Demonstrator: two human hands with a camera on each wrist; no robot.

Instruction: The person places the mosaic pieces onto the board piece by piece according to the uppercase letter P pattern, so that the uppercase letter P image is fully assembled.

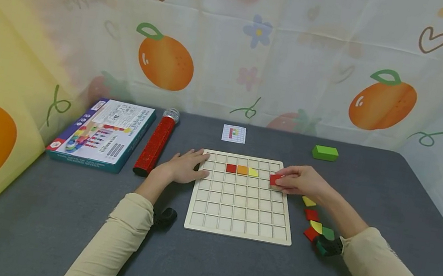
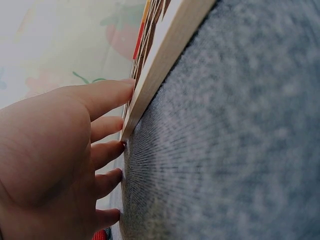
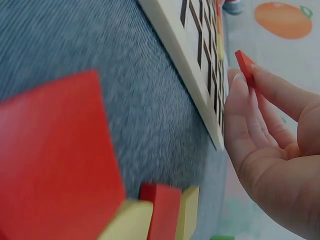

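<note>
A wooden grid board [image 1: 236, 228] lies flat on the dark table, with a red tile [image 1: 231, 168], an orange tile [image 1: 242, 170] and a yellow tile [image 1: 253, 172] side by side in its second row. Over the board's right edge my right hand [image 1: 304, 180] pinches another red tile [image 3: 245, 65] between thumb and fingers. My left hand [image 1: 186, 166] rests at the left edge, fingers spread and fairly straight; in the left wrist view its thumb and fingertips touch the frame. Under my right forearm lie several loose tiles [image 1: 311, 215], red, yellow and green, some with a curved side.
Behind the board lies a small card [image 1: 234, 134] with a coloured grid pattern. A green block [image 1: 325, 153] sits at the back right. To the left are a red glittery microphone [image 1: 155, 144] and a flat box [image 1: 105, 135]. A patterned curtain [image 1: 258, 76] rises behind the table.
</note>
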